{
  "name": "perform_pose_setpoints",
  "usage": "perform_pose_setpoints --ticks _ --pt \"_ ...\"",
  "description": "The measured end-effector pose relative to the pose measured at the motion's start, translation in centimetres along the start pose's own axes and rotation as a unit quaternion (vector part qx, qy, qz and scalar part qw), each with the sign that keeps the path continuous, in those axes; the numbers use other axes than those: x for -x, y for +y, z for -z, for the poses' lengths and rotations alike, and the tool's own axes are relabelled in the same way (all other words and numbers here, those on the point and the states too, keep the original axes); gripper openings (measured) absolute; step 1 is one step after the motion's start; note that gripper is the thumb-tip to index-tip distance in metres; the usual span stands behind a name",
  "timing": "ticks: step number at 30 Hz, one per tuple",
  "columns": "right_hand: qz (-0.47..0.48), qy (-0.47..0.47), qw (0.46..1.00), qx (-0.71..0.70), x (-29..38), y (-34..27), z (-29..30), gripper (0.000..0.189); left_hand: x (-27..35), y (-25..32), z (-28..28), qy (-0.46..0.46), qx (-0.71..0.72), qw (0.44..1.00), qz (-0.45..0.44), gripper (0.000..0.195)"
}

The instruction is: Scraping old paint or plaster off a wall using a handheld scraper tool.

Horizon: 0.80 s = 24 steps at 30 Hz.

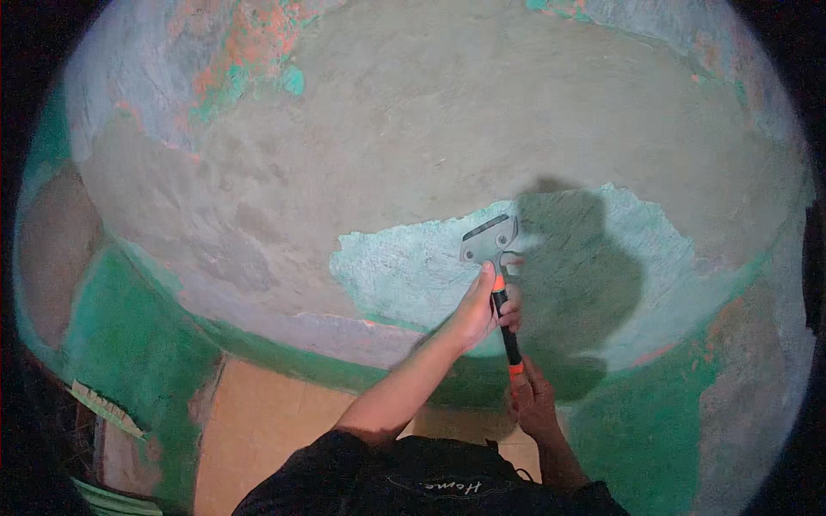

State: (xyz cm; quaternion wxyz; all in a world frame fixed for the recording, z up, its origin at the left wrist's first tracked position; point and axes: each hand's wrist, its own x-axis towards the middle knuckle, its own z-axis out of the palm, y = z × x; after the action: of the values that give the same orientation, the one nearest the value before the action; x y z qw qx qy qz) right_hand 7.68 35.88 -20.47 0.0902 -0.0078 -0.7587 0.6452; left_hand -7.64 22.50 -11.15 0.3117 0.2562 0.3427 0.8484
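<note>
A long-handled scraper (506, 319) with a wide metal head and a black and orange handle is held in both hands. My left hand (481, 309) grips the upper handle just below the head, its thumb along the neck. Lower down, my right hand (534, 400) is closed round the orange end of the handle. The metal head lies over a pale turquoise patch (400, 264) of the wall; whether its blade touches the surface I cannot tell. Bare grey plaster (413, 142) surrounds the top of the patch.
Green painted wall areas (142, 322) flank a tan tiled surface (271, 426) below. Flaking orange and turquoise paint (258, 51) marks the upper left. A dark shadow falls right of the scraper. A pale green slatted edge (106, 409) shows at the lower left.
</note>
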Motion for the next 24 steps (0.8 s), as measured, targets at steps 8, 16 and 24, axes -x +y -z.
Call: perform_pose_setpoints --ticks 8,16,24 --pt "0.011 0.003 1.000 0.018 0.6 0.4 0.3 0.051 0.2 -0.5 0.1 0.000 0.011 1.000 0.009 0.064" --pt "0.003 0.009 0.998 0.060 0.5 0.9 0.3 0.052 0.2 -0.6 0.6 0.001 -0.003 1.000 0.005 0.062" --pt "-0.037 -0.009 0.999 -0.005 0.5 -0.5 0.2 0.052 0.1 -0.4 0.5 0.003 0.022 1.000 -0.001 0.060"
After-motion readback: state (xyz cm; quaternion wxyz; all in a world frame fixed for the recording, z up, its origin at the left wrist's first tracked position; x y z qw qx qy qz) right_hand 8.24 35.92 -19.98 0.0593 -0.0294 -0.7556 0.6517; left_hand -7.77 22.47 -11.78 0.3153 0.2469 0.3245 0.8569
